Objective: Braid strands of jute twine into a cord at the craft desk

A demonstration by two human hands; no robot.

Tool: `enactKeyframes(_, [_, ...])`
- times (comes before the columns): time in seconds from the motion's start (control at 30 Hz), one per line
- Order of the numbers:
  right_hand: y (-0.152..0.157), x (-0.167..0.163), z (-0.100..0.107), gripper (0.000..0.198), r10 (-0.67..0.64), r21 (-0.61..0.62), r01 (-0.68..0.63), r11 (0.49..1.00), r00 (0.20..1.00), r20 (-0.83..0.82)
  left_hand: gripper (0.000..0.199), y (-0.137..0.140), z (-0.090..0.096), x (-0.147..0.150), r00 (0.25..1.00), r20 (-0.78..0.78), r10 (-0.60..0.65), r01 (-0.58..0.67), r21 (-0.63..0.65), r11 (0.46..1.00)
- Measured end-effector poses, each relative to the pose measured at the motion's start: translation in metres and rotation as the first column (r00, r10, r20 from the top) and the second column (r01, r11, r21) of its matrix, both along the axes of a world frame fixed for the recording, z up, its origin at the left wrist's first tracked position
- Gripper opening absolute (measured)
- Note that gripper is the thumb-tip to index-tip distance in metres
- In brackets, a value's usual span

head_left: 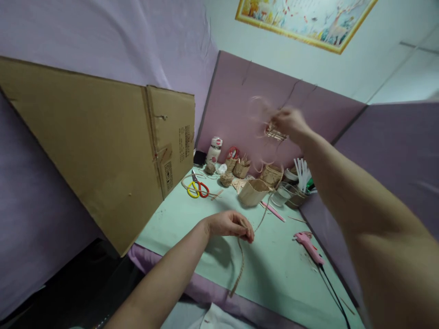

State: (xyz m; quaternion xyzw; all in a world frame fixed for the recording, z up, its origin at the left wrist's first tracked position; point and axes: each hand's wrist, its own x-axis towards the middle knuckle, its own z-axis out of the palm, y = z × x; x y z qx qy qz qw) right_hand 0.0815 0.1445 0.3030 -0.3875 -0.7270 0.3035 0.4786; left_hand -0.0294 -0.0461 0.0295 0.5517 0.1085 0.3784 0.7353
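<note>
My left hand is closed in a pinch on a braided tan cord. The cord's tail hangs down toward the table's front edge. From the same fingers a thinner length of cord runs up past the paper-like basket. High in front of the pink wall is my right hand, smeared by motion, its fingers closed on pale strands that blur into loops. Just below it a small slatted piece shows against the wall, partly hidden by the fingers.
A large cardboard sheet stands at left. Scissors, twine balls, small baskets, a white bottle and a glass of water sit toward the back. A pink glue gun with its cable lies at right.
</note>
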Motion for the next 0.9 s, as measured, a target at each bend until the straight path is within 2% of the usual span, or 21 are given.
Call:
enactKeyframes(0.07, [0.000, -0.005, -0.015, 0.015, 0.023, -0.063, -0.020, 0.998, 0.998, 0.051, 0.032, 0.001, -0.001, 0.001, 1.000, 0.011, 0.025, -0.024, -0.024, 0.999])
enactKeyframes(0.17, [-0.001, -0.011, -0.032, 0.016, 0.080, -0.107, -0.085, 0.991, 0.996, -0.046, 0.033, 0.004, -0.003, 0.001, 0.989, 0.072, 0.132, -0.127, -0.079, 0.989])
enactKeyframes(0.33, [-0.007, -0.019, -0.045, 0.012, 0.120, -0.114, -0.138, 0.984, 0.980, -0.158, 0.032, 0.012, -0.006, 0.003, 0.916, 0.142, 0.374, -0.344, -0.202, 0.917])
enactKeyframes(0.47, [-0.015, -0.023, -0.040, 0.007, 0.203, -0.135, -0.246, 0.960, 0.941, -0.271, 0.032, 0.013, -0.007, 0.004, 0.906, 0.138, 0.400, -0.368, -0.212, 0.905])
enactKeyframes(0.53, [-0.018, -0.024, -0.033, 0.010, 0.205, -0.219, -0.279, 0.935, 0.930, -0.305, 0.032, 0.012, -0.006, 0.005, 0.913, 0.128, 0.387, -0.357, -0.209, 0.911])
enactKeyframes(0.57, [-0.019, -0.025, -0.030, 0.010, 0.234, -0.293, -0.312, 0.904, 0.934, -0.271, 0.033, 0.012, -0.006, 0.005, 0.915, 0.122, 0.384, -0.354, -0.209, 0.911])
enactKeyframes(0.6, [-0.020, -0.026, -0.027, 0.009, 0.257, -0.313, -0.335, 0.889, 0.929, -0.265, 0.033, 0.011, -0.006, 0.005, 0.916, 0.115, 0.384, -0.355, -0.209, 0.911])
enactKeyframes(0.7, [-0.022, -0.028, -0.023, 0.013, 0.227, -0.217, -0.328, 0.919, 0.892, -0.391, 0.035, 0.011, -0.005, 0.005, 0.915, 0.090, 0.393, -0.371, -0.194, 0.908])
enactKeyframes(0.77, [-0.023, -0.029, -0.025, 0.017, 0.250, -0.218, -0.356, 0.909, 0.882, -0.400, 0.036, 0.012, -0.005, 0.006, 0.906, 0.057, 0.419, -0.406, -0.158, 0.900])
enactKeyframes(0.83, [-0.024, -0.029, -0.030, 0.019, 0.317, -0.233, -0.408, 0.883, 0.883, -0.346, 0.034, 0.015, -0.007, 0.008, 0.864, -0.033, 0.502, -0.503, -0.085, 0.860])
enactKeyframes(0.87, [-0.024, -0.029, -0.033, 0.019, 0.329, -0.231, -0.419, 0.878, 0.879, -0.344, 0.032, 0.016, -0.009, 0.009, 0.814, -0.102, 0.572, -0.576, -0.018, 0.817])
enactKeyframes(0.9, [-0.025, -0.029, -0.036, 0.018, 0.332, -0.226, -0.425, 0.876, 0.873, -0.356, 0.029, 0.018, -0.012, 0.010, 0.729, -0.175, 0.662, -0.661, 0.073, 0.747])
